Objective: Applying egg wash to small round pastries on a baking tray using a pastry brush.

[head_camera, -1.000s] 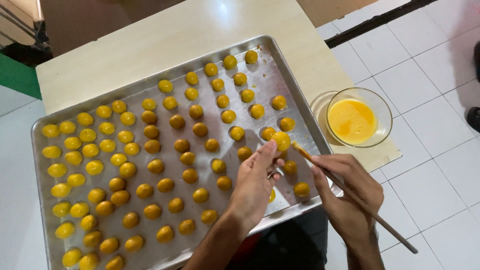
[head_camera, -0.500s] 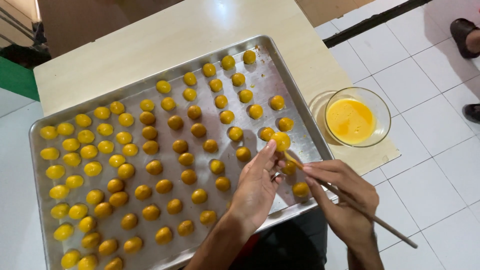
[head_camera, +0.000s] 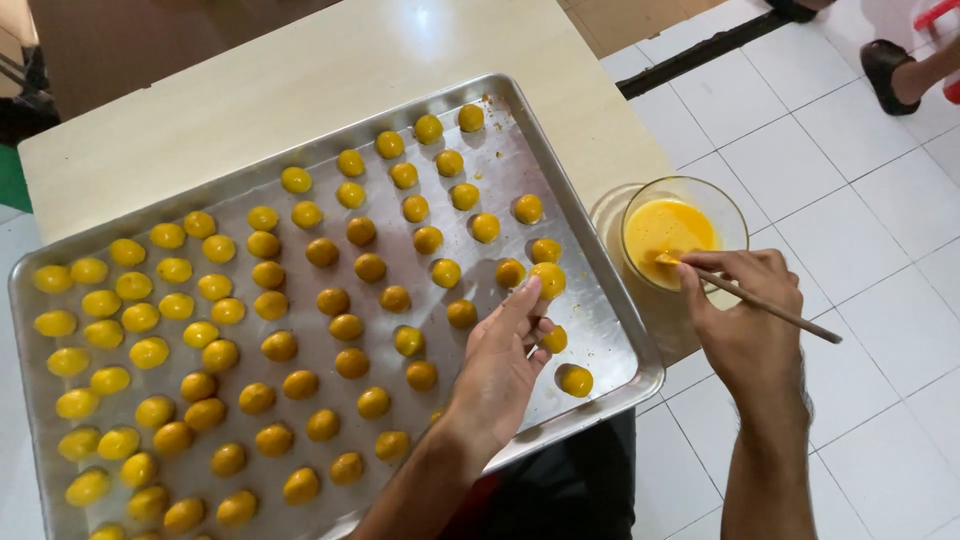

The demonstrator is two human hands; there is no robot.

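Observation:
A metal baking tray (head_camera: 590, 330) holds several rows of small round yellow dough balls; many look glazed and darker. My left hand (head_camera: 500, 365) rests over the tray's near right part, fingertips touching one ball (head_camera: 547, 280). My right hand (head_camera: 745, 320) grips a thin wooden brush (head_camera: 770, 308), whose tip dips into a glass bowl (head_camera: 732, 205) of yellow egg wash just right of the tray.
The tray lies on a pale wooden table (head_camera: 300, 80), overhanging its near edge. White floor tiles (head_camera: 880, 300) spread to the right. Another person's foot in a dark sandal (head_camera: 885, 65) shows at the top right.
My right hand has carried the brush from the ball at my left fingertips rightward to the bowl, where the tip now dips into the egg wash. My left hand stays put.

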